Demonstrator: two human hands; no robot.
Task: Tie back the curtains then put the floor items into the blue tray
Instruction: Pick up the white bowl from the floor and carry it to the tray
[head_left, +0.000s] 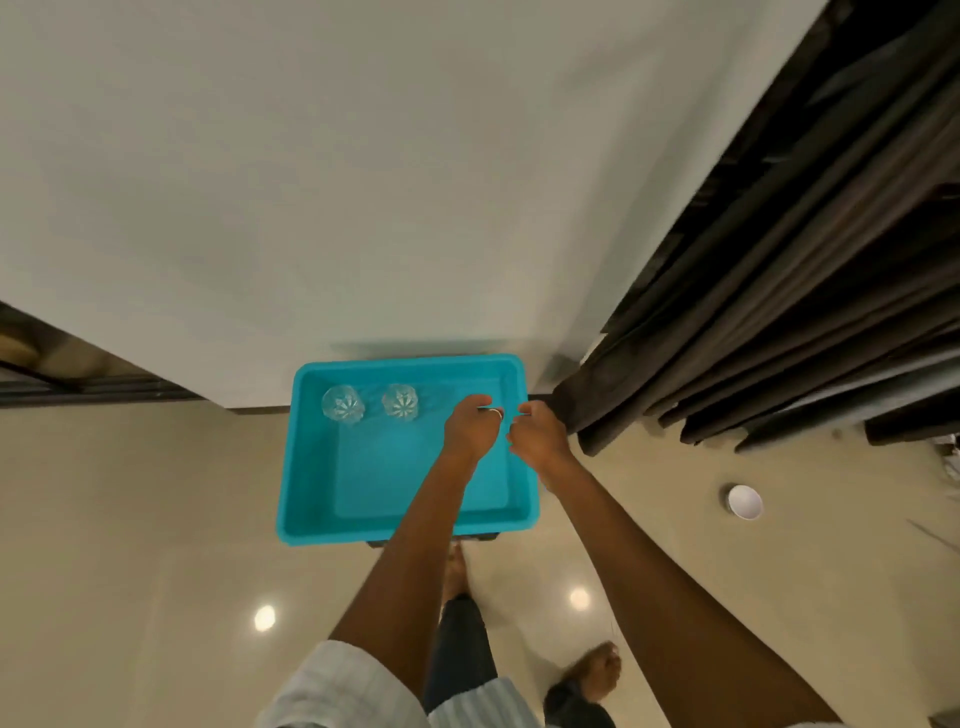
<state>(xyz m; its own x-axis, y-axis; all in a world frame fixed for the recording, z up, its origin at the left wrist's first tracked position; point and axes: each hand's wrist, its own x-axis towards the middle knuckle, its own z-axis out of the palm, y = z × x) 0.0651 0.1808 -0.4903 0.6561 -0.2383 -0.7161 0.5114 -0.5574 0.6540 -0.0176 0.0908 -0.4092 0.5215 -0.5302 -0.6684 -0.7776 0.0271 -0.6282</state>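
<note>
Both hands over blue tray (311, 467) right edge; curtain (753, 312) adjacent.

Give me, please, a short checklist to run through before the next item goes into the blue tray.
1. Tray within reach: ok, both hands are over its right side.
2. Room in tray: ok, only two glasses stand along its far wall.
3. Left hand free: cannot tell, fingers curled, something thin and metallic shows at them.
4. Right hand free: cannot tell, its grip is hidden.
5. Floor items left: not ok, a white cup lies on the floor to the right.
6. Curtain tied back: cannot tell, it hangs gathered, no tie visible.
</note>
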